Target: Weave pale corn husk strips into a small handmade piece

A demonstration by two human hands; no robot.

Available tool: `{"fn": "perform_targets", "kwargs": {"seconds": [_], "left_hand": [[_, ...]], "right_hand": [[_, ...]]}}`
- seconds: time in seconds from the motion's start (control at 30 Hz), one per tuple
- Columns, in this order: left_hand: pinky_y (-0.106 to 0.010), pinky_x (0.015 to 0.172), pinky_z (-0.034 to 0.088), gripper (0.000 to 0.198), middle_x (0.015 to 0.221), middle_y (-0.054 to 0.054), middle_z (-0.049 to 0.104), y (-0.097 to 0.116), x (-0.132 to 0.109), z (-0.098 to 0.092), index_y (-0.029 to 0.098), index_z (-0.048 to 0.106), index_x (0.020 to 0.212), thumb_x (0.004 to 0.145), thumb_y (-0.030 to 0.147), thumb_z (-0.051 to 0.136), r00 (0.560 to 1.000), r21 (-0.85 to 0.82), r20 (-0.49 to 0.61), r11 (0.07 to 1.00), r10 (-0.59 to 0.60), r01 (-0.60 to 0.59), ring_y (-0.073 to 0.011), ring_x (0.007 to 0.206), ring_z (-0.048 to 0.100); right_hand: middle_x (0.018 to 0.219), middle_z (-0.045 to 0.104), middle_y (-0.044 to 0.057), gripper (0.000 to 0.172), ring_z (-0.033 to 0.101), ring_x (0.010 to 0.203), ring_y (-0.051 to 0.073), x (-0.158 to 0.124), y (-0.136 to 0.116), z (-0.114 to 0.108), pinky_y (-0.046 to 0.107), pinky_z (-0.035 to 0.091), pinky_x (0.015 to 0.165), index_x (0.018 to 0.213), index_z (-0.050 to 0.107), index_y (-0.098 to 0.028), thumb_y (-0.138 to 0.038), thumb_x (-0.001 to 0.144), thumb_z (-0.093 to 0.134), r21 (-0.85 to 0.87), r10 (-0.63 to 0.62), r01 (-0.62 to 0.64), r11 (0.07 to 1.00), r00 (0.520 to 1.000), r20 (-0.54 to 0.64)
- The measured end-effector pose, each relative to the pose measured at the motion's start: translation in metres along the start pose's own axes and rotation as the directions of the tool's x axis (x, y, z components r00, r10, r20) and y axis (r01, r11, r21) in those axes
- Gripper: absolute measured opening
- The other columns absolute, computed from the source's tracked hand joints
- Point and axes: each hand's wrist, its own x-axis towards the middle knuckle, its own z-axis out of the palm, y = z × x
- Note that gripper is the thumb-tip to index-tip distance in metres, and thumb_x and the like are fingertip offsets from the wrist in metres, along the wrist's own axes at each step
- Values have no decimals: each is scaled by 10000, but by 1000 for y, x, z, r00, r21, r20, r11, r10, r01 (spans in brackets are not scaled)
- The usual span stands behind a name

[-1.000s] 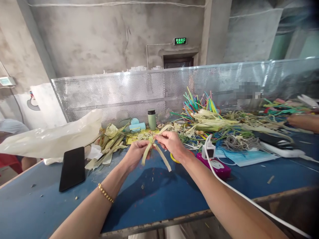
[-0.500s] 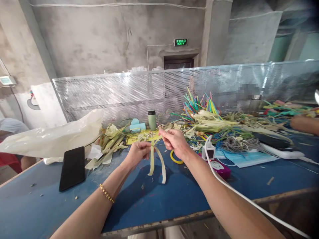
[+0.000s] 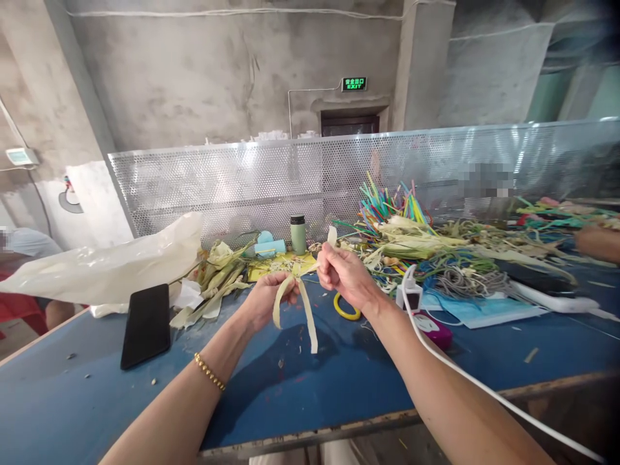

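Observation:
Pale corn husk strips [image 3: 308, 318] are stretched between my two hands over the blue table. My left hand [image 3: 271, 296] pinches them near where they cross; two ends hang down below its fingers. In a closed grip, my right hand [image 3: 343, 274] holds another end, whose tip sticks up above the thumb. A yellow ring [image 3: 345, 315] lies on the table just below my right hand. Behind the hands is a yellow sheet [image 3: 276, 267] covered with small scraps, and a green bottle [image 3: 298, 236] with a black lid stands there.
A black phone [image 3: 145, 326] and a husk pile [image 3: 217, 278] lie left. To the right are more husks [image 3: 411, 237], coloured stems [image 3: 387, 200], grey cord [image 3: 469, 281], a blue mask [image 3: 498, 310] and a white cable [image 3: 465, 381]. Another person's hand [image 3: 598, 244] is at far right.
My right hand has drawn slightly right, pulling one strip end taut so its tip now stands above the thumb. The left hanging end has curled toward my left hand.

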Motion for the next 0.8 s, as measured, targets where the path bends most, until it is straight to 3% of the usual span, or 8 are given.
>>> {"fn": "perform_targets", "kwargs": {"seconds": [0.13,0.27,0.37,0.53,0.63,0.8], "left_hand": [[-228,532,387,258,581,-24,610,-1,0,0,123,637,621,699,333,763,1000,9,11,1000,-4,4,-89,503,519],[-232,523,383,251,612,-29,630,-3,0,2,121,652,642,687,336,774,1000,30,-5,1000,-6,6,-91,503,527],[-239,528,388,246,649,-38,651,-5,1,1,118,667,661,672,334,785,999,42,-32,999,6,-4,-96,509,542],[-230,564,407,237,662,-28,650,-7,1,-2,114,694,696,665,323,803,1000,16,-16,1000,14,-14,-85,531,541],[-224,581,416,235,676,-33,656,-7,1,-1,110,709,704,654,312,816,1000,-16,-6,1000,11,-11,-87,555,550],[-229,604,431,228,684,-44,664,-7,1,0,106,719,689,622,287,840,1000,-62,-24,998,3,-4,-99,590,563]], "right_hand": [[470,412,-64,434,358,388,56,1,0,1,204,262,367,593,451,-182,-478,787,703,-41,-17,16,999,1000,-23],[459,441,-84,279,350,378,59,1,4,4,196,274,362,779,543,-190,-354,726,763,-75,10,-14,997,999,-52],[489,484,-75,264,366,376,60,-1,10,7,196,297,351,882,586,-171,-329,731,734,-167,64,-72,983,997,-54],[547,555,-21,214,402,372,56,-1,18,9,194,284,314,718,606,-140,-338,746,683,-368,57,-92,925,993,-104],[551,559,-11,230,400,369,50,1,20,7,189,262,309,640,586,-144,-332,721,691,-345,72,-118,931,987,-144],[508,491,-21,257,373,370,59,6,22,-6,205,243,344,564,511,-166,-304,711,670,-293,231,-323,900,923,-309]]}}
